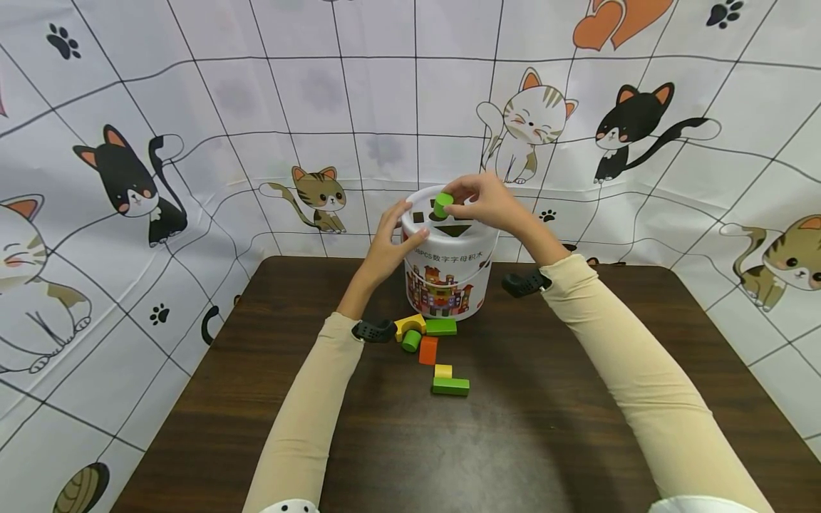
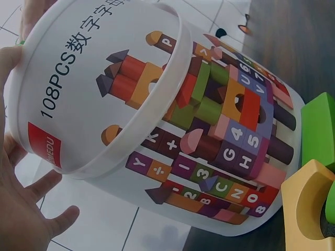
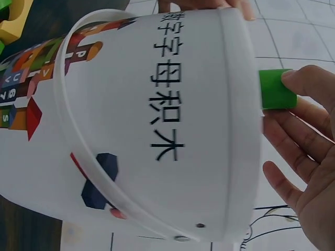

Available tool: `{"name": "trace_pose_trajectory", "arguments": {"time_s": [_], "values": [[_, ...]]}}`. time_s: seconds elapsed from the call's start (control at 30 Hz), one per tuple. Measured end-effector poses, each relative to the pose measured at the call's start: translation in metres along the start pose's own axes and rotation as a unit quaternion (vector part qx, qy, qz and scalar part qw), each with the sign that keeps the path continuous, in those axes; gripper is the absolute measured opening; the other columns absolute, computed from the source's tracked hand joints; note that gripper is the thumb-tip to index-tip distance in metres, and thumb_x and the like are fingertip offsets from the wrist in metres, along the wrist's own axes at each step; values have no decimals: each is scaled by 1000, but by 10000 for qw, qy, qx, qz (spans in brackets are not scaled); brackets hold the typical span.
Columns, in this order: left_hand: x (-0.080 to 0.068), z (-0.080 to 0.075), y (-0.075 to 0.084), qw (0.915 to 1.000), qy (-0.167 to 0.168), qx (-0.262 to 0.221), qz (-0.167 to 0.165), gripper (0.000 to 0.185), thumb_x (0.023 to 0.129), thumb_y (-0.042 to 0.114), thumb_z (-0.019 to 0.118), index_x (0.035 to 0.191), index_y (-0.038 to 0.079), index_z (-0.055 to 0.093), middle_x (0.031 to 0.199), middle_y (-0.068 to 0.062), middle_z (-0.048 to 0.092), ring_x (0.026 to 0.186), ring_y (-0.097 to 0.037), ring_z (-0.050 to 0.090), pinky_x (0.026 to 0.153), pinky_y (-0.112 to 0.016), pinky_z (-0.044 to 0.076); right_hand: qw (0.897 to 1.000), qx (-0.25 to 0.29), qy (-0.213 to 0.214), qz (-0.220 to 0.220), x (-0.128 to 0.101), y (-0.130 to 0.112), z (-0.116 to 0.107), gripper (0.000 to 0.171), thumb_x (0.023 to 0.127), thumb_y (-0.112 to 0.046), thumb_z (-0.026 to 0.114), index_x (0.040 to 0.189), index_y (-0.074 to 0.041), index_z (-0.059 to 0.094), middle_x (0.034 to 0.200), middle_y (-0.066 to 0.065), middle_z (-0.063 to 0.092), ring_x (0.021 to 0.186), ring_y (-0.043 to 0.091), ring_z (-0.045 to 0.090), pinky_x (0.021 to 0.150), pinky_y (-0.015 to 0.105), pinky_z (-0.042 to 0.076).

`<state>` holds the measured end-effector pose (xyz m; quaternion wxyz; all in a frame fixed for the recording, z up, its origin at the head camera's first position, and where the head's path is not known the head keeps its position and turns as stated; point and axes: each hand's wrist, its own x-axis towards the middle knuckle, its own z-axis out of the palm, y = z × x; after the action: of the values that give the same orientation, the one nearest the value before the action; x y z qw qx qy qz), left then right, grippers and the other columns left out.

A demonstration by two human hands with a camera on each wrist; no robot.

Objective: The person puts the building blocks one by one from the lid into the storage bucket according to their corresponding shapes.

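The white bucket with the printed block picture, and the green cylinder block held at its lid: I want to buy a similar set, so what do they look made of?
The white printed bucket looks like moulded plastic: smooth, slightly glossy walls, thin rim, band handle. The green cylinder block, pinched by the right hand, looks like painted wood, matte and solid-edged; plastic cannot be ruled out. The left hand rests on the bucket's side.

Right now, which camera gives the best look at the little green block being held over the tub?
The head view: there the green block sits over the lid's holes, pinched by the right hand. The right wrist view shows the block's side beyond the white bucket. The left wrist view shows only the bucket's wall, not this block.
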<state>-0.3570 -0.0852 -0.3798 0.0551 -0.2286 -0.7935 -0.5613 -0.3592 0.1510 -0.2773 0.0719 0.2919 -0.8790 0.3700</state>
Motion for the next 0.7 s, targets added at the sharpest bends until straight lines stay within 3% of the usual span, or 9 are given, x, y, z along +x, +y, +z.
{"name": "trace_pose_trajectory", "arguments": {"time_s": [0.2, 0.5, 0.7], "values": [[-1, 0, 0, 10000, -4, -21, 5, 79, 95, 44, 64, 162, 25, 28, 171, 0, 11, 150, -35, 25, 117, -66, 32, 9999, 3, -5, 157, 2, 6, 7, 33, 93, -12, 75, 123, -1, 71, 109, 19, 75, 102, 29, 68, 96, 45, 51], [-2, 0, 1, 9999, -17, -72, 69, 82, 94, 49, 64, 162, 23, 28, 171, -2, 11, 149, -36, 26, 116, -67, 33, 9999, 14, -40, 106, 2, 10, 14, 34, 94, -11, 72, 125, 2, 70, 108, 22, 74, 96, 31, 68, 78, 28, 52], [-2, -1, 1, 10000, -21, -23, 56, 81, 94, 47, 64, 162, 22, 28, 171, -1, 11, 149, -35, 27, 115, -66, 35, 9999, 35, 43, 158, 2, 13, 17, 35, 95, -11, 71, 127, 2, 69, 110, 22, 74, 98, 32, 69, 80, 30, 55]]}}
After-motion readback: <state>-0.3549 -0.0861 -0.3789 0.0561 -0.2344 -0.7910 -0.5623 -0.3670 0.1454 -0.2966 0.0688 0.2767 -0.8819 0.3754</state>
